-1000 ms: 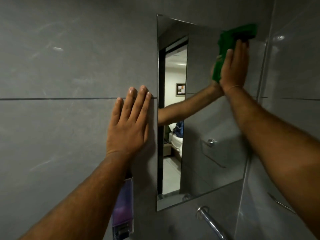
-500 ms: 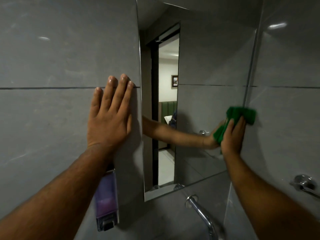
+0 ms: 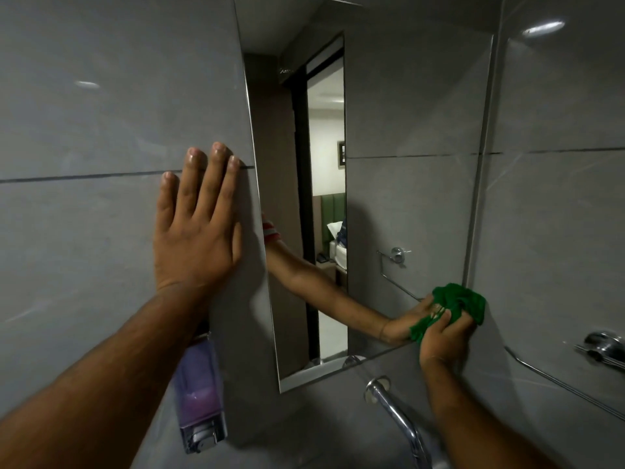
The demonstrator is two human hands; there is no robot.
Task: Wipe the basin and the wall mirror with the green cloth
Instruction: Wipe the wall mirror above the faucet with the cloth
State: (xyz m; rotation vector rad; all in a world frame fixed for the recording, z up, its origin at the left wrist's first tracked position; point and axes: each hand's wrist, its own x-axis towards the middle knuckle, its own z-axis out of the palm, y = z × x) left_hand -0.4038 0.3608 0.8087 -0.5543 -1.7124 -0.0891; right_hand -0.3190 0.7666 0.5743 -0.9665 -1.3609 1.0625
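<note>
A tall frameless wall mirror (image 3: 406, 198) hangs on the grey tiled wall. My right hand (image 3: 441, 336) presses the bunched green cloth (image 3: 463, 301) against the mirror's lower right corner. My left hand (image 3: 198, 225) lies flat on the wall tile just left of the mirror's edge, fingers spread, holding nothing. The mirror reflects my right arm and a doorway. The basin is out of view below.
A chrome tap spout (image 3: 397, 414) sticks out of the wall under the mirror. A clear soap dispenser (image 3: 199, 397) with purple liquid is fixed below my left forearm. A chrome towel rail (image 3: 568, 384) runs along the right side wall.
My right hand has swept the green cloth down the mirror's right edge, from the top corner to the bottom corner. My left hand has stayed flat on the wall.
</note>
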